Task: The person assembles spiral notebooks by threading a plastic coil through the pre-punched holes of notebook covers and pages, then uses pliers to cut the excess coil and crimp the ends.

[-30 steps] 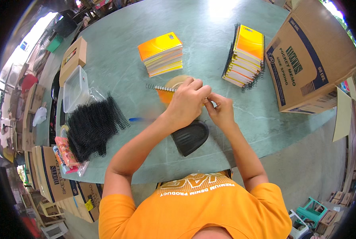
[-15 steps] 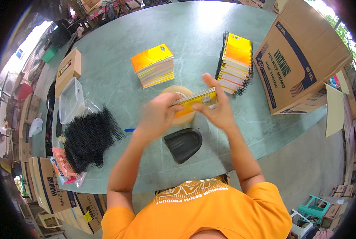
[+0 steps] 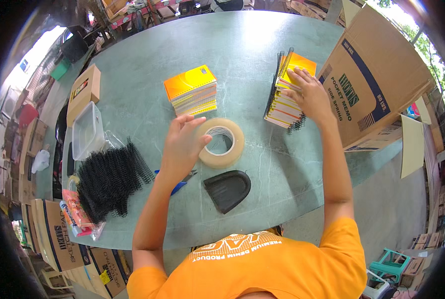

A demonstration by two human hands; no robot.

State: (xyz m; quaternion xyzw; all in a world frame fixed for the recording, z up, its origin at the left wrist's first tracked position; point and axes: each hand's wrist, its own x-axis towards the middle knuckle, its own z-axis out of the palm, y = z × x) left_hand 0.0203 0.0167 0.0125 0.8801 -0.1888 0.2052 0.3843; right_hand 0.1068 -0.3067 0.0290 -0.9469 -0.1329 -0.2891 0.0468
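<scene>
Head camera view, looking down: a person in an orange T-shirt (image 3: 252, 271) stands at a large grey-green table (image 3: 277, 192), bare forearms reaching forward over it. The right hand (image 3: 313, 98) lies on top of a stack of yellow-and-orange notebooks with black wire coil bindings (image 3: 284, 110), on the table's right side. Its fingers are stretched across the top cover, slightly parted, with the thumb apart toward the left; whether they grip that top notebook, I cannot tell. Black coils stick out along both sides of the stack.

The left hand (image 3: 179, 149) is raised above the table, fingers loosely spread, thumb apart, holding nothing. Just right of it lies a wide ring-shaped roll of clear tan tape (image 3: 236, 149). Beyond that sits a neat stack of yellow-and-orange booklets with a row of punched holes (image 3: 190, 89).

Near the left forearm are blue-handled metal cutters (image 3: 179, 188), partly hidden by the arm. Nearer the person than the tape is a black, round-ended, ridged object (image 3: 228, 191). Further left spreads a heap of loose black spiral coils (image 3: 111, 182), beside a clear plastic tub (image 3: 87, 133). A tall brown cardboard carton (image 3: 369, 89) stands right of the coil-bound stack.
</scene>
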